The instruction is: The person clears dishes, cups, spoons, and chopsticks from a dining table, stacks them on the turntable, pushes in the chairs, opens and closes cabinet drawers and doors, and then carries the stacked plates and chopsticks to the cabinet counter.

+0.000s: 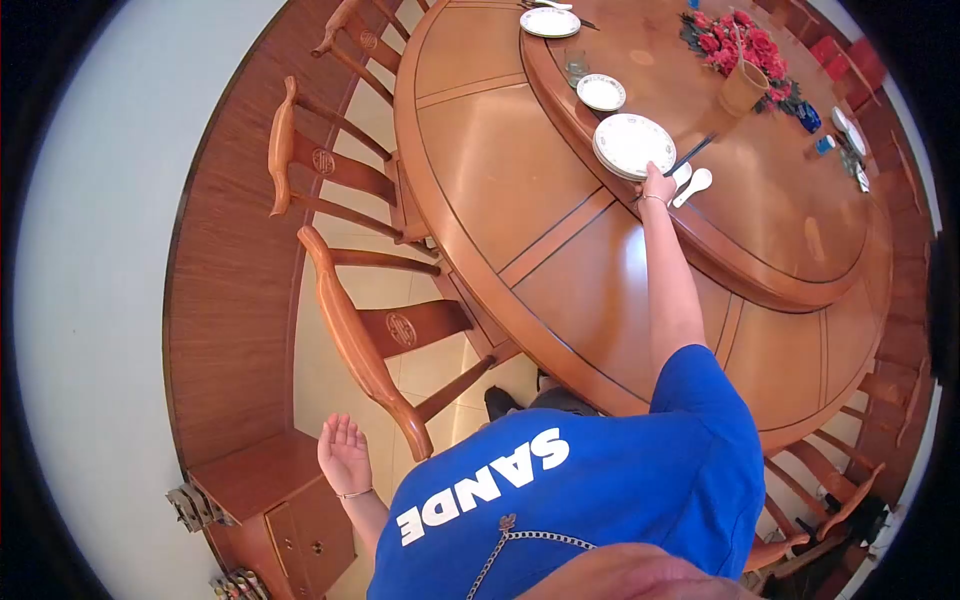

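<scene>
My right hand [657, 186] reaches far across the table and grips the near edge of a stack of white plates [632, 142] on the raised turntable. Its thumb lies over the rim; the fingers beneath are mostly hidden. Beside this hand lie two white spoons [697, 184], one partly covered by it, and dark chopsticks [692, 154]. A small patterned white dish [601, 92] sits just behind the plates. Low at my left side, my left hand [343, 456] hangs palm up with its fingers stretched out, holding nothing, near a chair back.
Wooden chairs [365, 345] ring the round table [560, 300]. The turntable [770, 240] also carries a glass [576, 66], a plate [549, 22], red flowers [735, 45] and a tan container [744, 90]. A wooden cabinet [290, 500] stands at lower left.
</scene>
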A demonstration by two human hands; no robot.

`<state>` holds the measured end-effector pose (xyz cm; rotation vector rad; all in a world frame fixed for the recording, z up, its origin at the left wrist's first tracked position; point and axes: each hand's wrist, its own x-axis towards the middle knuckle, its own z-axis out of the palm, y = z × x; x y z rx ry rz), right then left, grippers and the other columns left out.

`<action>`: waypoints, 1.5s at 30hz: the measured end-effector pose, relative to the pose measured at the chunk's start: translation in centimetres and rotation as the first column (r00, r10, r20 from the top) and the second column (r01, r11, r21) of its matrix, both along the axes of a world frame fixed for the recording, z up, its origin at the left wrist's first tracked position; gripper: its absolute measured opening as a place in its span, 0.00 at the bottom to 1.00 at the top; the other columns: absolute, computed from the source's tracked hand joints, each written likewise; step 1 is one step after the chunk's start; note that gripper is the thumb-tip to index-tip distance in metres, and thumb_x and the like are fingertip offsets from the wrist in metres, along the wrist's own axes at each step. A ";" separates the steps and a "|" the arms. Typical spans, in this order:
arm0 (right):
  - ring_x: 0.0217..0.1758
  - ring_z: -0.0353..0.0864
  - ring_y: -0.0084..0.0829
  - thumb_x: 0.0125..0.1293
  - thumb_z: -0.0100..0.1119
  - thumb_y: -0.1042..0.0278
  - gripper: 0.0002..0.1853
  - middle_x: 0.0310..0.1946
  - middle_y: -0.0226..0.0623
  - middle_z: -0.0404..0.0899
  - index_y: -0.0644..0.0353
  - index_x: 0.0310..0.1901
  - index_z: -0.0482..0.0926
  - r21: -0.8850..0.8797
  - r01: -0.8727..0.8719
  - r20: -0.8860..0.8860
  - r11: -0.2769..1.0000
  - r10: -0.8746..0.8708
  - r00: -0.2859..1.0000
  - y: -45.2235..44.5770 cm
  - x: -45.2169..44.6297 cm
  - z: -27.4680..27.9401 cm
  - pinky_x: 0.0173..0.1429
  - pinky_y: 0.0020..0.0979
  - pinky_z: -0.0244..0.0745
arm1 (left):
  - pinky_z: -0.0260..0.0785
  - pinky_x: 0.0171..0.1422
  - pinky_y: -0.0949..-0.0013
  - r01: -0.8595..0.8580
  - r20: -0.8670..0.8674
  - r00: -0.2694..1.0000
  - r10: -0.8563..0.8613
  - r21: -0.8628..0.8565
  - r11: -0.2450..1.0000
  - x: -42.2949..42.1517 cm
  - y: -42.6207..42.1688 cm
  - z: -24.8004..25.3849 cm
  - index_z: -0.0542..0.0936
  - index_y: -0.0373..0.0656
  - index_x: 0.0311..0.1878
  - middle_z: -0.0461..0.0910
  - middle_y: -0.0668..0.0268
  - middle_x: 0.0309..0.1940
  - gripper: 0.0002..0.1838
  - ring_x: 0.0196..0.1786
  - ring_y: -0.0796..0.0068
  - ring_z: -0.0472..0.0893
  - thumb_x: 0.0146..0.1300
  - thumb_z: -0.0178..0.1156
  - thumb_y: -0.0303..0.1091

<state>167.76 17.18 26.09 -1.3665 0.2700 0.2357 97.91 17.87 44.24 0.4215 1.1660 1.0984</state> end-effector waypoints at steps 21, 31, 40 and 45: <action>0.46 0.83 0.52 0.60 0.57 0.69 0.16 0.47 0.62 0.77 0.75 0.45 0.77 -0.888 -0.016 0.165 0.460 0.351 0.922 1.7 0.7 2.4 0.51 0.42 0.79 | 0.76 0.48 0.70 -0.015 0.039 0.999 0.012 0.057 0.998 0.0 0.0 -2.2 0.77 0.41 0.50 0.81 0.64 0.44 0.14 0.43 0.74 0.79 0.69 0.56 0.40; 0.54 0.80 0.48 0.66 0.51 0.69 0.16 0.59 0.57 0.65 0.67 0.52 0.73 -0.949 -0.038 0.109 0.312 0.438 0.892 3.5 -2.2 6.1 0.54 0.41 0.80 | 0.74 0.49 0.70 -0.045 -0.064 0.997 0.042 -0.043 0.998 -1.7 -1.5 -4.8 0.76 0.39 0.50 0.81 0.63 0.43 0.14 0.43 0.74 0.79 0.67 0.58 0.38; 0.45 0.86 0.38 0.66 0.49 0.58 0.16 0.41 0.38 0.86 0.54 0.42 0.86 -0.911 0.381 0.051 -0.155 0.876 0.480 3.6 3.7 -1.7 0.47 0.40 0.81 | 0.77 0.44 0.69 -0.093 -0.220 0.972 0.077 -0.063 0.994 -2.0 -3.9 -5.8 0.79 0.40 0.45 0.83 0.62 0.39 0.11 0.39 0.72 0.82 0.65 0.61 0.37; 0.59 0.77 0.55 0.68 0.48 0.45 0.32 0.56 0.62 0.75 0.67 0.60 0.73 -0.912 0.255 -0.075 -0.322 0.741 0.668 3.2 -0.5 0.8 0.56 0.45 0.77 | 0.77 0.44 0.70 -0.122 -0.245 0.965 0.093 -0.104 0.987 -4.5 -6.8 -5.9 0.78 0.41 0.44 0.82 0.64 0.36 0.12 0.37 0.75 0.81 0.64 0.63 0.38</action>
